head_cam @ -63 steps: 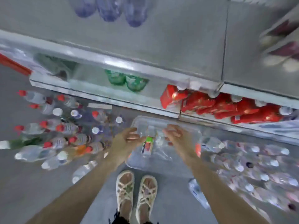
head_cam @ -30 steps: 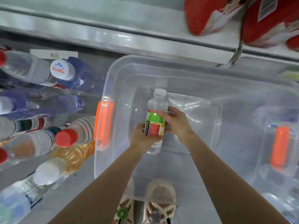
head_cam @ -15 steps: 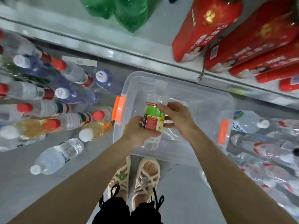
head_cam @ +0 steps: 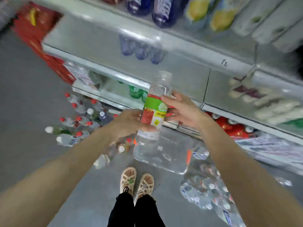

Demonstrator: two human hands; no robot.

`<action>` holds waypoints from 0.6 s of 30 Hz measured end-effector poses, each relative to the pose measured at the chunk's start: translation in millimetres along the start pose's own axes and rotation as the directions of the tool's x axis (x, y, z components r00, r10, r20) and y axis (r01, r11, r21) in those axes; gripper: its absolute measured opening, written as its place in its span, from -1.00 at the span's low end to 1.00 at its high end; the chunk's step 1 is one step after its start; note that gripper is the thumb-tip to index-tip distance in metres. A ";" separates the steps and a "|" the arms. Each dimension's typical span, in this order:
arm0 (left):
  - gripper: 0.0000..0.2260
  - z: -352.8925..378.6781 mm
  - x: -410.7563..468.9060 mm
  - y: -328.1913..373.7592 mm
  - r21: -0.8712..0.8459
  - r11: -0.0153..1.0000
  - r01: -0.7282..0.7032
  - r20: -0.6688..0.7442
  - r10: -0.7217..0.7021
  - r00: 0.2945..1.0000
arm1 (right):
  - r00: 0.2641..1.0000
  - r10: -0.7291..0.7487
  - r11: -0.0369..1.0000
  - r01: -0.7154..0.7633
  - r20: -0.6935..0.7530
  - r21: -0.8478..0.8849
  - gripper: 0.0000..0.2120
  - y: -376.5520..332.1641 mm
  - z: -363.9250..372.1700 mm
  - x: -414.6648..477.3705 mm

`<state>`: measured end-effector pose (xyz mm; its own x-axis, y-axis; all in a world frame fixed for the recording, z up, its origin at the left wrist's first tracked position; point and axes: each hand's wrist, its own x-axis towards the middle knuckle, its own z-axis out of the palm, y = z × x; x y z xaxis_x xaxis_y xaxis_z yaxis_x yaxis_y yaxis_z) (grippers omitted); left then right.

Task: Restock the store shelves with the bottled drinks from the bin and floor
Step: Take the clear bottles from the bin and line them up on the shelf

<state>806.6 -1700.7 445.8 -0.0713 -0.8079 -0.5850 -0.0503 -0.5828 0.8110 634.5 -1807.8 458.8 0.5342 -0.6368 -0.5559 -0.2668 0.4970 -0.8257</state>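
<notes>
While it is held upright in front of the shelves [head_cam: 105,51], the bottle [head_cam: 154,108] is gripped by both hands. It is a clear, ribbed plastic cylinder with a pale cap and a glossy green, red and white label. The left hand [head_cam: 129,123] is curled round its lower label from the left. The right hand [head_cam: 182,110] is closed on the upper label, with the thumb on the front and the fingers behind.

The bin [head_cam: 164,153], a clear rounded plastic tub with orange handles, is set on the grey floor [head_cam: 32,95] below the bottle; its contents cannot be told. Purple bottles [head_cam: 141,49] are stood on a smooth grey metal shelf, and green bottles [head_cam: 136,92] on a lower one. Capped floor bottles [head_cam: 78,118] are stood at the left, and more are heaped at the right.

Half a second ago the bottle was held low over the bin; it has since been raised to shelf height, with the same two-handed grip kept.
</notes>
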 end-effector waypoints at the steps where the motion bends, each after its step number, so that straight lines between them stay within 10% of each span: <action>1: -0.65 -6.8 -20.3 27.6 0.018 0.998 -0.058 -0.003 0.058 0.998 | 0.999 -0.045 0.999 0.045 0.015 -0.010 -0.81 -31.6 6.8 -14.2; 18: -0.62 -54.6 -250.0 313.5 0.276 0.684 -0.675 -0.207 0.728 0.653 | 0.659 -0.752 0.626 0.726 0.027 -0.284 -0.66 -383.7 110.5 -222.8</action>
<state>863.0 -1686.2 846.3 0.1233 -0.9703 0.2080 -0.2608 0.1706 0.9502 706.4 -1791.5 910.0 0.5745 -0.7770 0.2572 -0.0068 -0.3187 -0.9478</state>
